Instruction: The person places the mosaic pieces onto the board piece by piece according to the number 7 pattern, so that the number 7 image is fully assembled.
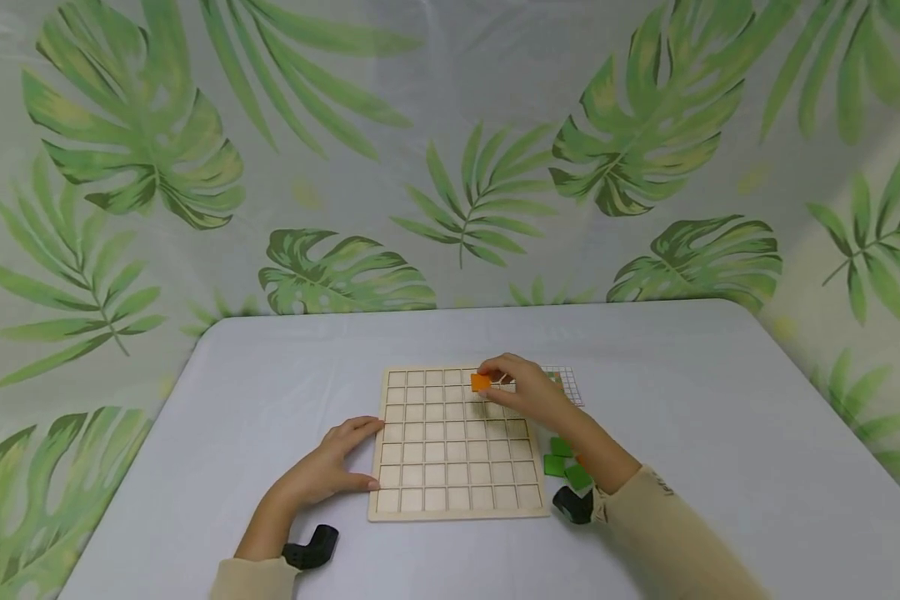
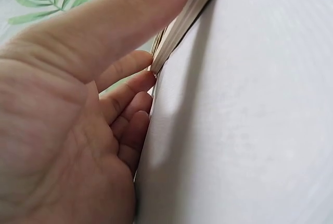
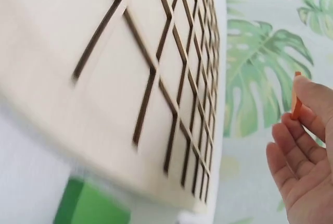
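Observation:
A square wooden grid board (image 1: pixel 456 454) with shallow square cells lies on the table. My right hand (image 1: pixel 528 390) pinches a thin orange square tile (image 1: pixel 480 382) between thumb and fingers, over the board's far rows. In the right wrist view the orange tile (image 3: pixel 296 96) shows edge-on, held above the board (image 3: pixel 67 109). My left hand (image 1: pixel 330 462) rests at the board's left edge, thumb and fingertips spread along it. The left wrist view shows the thumb and fingertips of the left hand (image 2: pixel 78 104) at the board's side edge (image 2: pixel 182 21).
Several green tiles (image 1: pixel 555 465) lie right of the board, with an orange one partly hidden under the right forearm. A printed grid card (image 1: pixel 572 385) lies behind the right hand. Black wrist cameras (image 1: pixel 312 547) sit at both wrists. A leaf-patterned cloth (image 1: pixel 345 167) hangs behind the table.

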A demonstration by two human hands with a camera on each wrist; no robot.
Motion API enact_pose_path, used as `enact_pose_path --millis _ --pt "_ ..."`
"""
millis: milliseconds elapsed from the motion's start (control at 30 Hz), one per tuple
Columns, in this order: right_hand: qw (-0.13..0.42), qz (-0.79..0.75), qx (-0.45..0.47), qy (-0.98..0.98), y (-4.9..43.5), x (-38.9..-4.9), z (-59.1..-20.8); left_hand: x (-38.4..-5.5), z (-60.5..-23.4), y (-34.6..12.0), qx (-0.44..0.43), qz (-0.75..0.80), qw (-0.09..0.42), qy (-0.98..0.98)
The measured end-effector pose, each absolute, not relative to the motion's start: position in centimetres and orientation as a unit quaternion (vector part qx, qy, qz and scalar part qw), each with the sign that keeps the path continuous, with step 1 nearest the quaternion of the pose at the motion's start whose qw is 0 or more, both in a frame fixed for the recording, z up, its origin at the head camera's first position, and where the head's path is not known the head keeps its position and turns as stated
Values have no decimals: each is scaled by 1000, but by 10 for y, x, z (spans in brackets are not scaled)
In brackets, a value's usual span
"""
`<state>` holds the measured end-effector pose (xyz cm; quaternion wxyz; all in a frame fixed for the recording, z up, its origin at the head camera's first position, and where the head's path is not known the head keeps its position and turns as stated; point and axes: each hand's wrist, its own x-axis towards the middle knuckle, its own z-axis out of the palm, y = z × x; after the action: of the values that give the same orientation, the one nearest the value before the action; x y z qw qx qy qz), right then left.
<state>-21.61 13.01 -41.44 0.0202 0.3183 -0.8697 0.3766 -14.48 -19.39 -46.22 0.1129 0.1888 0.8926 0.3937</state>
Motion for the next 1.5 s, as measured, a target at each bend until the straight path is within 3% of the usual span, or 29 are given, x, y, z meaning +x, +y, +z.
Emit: enact_pose_path --millis 267,467,967,1300,1500 --pt "-54 412 287 -863 87 -235 -429 -146 -465 -192 192 391 110 894" --pt "-81 413 260 -869 73 -244 -445 -146 -467 -191 192 387 97 897" --pt "-47 336 271 -901 61 -242 -459 -144 -467 -192 178 385 97 900" --pt "-99 393 258 -877 72 -237 -441 -143 -467 -191 171 390 99 900" --pt "-62 429 278 -857 101 -226 -417 -144 -466 -191 176 389 97 899"
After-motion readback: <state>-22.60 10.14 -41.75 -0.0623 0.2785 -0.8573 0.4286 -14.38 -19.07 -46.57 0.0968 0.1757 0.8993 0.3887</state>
